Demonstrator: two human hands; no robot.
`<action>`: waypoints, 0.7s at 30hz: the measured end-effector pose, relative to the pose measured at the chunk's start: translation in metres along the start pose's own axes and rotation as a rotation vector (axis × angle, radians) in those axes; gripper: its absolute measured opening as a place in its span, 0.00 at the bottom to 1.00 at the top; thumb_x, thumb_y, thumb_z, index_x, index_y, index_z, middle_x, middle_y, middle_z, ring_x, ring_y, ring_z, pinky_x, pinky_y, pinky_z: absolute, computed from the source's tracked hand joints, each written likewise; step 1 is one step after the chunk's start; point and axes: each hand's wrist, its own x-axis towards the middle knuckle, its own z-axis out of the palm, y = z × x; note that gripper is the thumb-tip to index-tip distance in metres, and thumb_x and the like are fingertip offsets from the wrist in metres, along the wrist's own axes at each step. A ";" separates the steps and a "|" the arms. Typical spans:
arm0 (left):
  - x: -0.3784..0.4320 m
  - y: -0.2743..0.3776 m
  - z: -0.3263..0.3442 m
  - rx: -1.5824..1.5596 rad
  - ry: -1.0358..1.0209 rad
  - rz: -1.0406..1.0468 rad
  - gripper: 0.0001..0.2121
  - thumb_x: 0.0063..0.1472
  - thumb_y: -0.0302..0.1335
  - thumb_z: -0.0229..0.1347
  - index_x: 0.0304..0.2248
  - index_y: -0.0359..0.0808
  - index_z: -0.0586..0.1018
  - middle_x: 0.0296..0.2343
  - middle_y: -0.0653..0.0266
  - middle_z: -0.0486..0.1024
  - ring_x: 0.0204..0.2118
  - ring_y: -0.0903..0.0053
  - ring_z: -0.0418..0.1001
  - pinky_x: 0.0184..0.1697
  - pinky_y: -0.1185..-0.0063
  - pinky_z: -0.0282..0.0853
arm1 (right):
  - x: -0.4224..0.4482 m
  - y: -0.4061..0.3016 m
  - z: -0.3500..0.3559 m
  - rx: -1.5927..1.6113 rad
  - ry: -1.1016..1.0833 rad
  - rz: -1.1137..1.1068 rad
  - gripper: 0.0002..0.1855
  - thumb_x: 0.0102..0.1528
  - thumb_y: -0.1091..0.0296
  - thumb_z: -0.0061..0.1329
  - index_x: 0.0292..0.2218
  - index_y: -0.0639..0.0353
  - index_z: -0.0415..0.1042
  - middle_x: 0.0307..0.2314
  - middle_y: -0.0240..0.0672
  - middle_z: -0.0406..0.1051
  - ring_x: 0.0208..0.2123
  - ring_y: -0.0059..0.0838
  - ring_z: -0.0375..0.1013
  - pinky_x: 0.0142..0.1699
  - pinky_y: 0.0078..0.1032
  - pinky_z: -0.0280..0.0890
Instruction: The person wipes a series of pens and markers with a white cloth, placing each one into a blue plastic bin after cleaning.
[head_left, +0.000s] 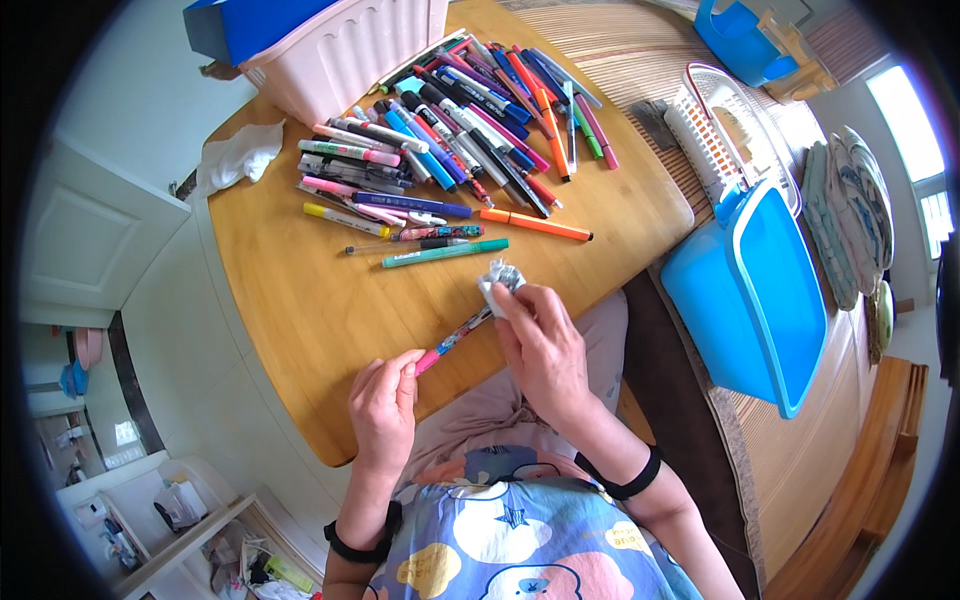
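Note:
My left hand (385, 401) grips the pink end of a patterned pen (459, 332) above the near edge of the wooden table (300, 300). Around the pen's far end, my right hand (546, 349) pinches a crumpled, grey-stained tissue (500, 279). Just beyond lie a green marker (445, 253), a clear pen with a dark grip (405, 246) and an orange felt-tip pen (536, 224). Behind them a large pile of pens and markers (450, 142) covers the far part of the table.
A pink plastic bin (337, 60) with a blue box (255, 30) in it stands at the far left. A white cloth or tissue (240, 156) lies on the table's left edge. To the right are a blue basin (712, 307), a white basket (694, 127) and folded textiles (847, 217).

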 end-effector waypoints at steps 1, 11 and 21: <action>0.001 0.000 0.000 0.003 -0.004 0.007 0.05 0.62 0.20 0.56 0.38 0.34 0.81 0.24 0.60 0.76 0.26 0.67 0.73 0.33 0.72 0.69 | -0.001 -0.003 -0.003 0.024 -0.021 -0.002 0.23 0.50 0.80 0.57 0.49 0.60 0.73 0.36 0.39 0.66 0.35 0.37 0.73 0.35 0.32 0.71; 0.004 0.000 0.005 0.093 0.025 0.097 0.05 0.63 0.22 0.55 0.37 0.33 0.81 0.23 0.60 0.75 0.26 0.66 0.73 0.32 0.71 0.68 | -0.008 0.001 -0.002 0.159 -0.041 0.045 0.21 0.49 0.81 0.55 0.46 0.62 0.75 0.37 0.40 0.69 0.38 0.40 0.74 0.39 0.33 0.73; 0.003 -0.001 0.004 0.101 0.041 0.117 0.04 0.65 0.23 0.54 0.33 0.32 0.79 0.23 0.56 0.74 0.27 0.61 0.72 0.32 0.67 0.67 | -0.008 -0.011 -0.005 0.202 -0.107 -0.036 0.20 0.49 0.80 0.55 0.46 0.63 0.75 0.36 0.40 0.68 0.37 0.41 0.74 0.39 0.32 0.72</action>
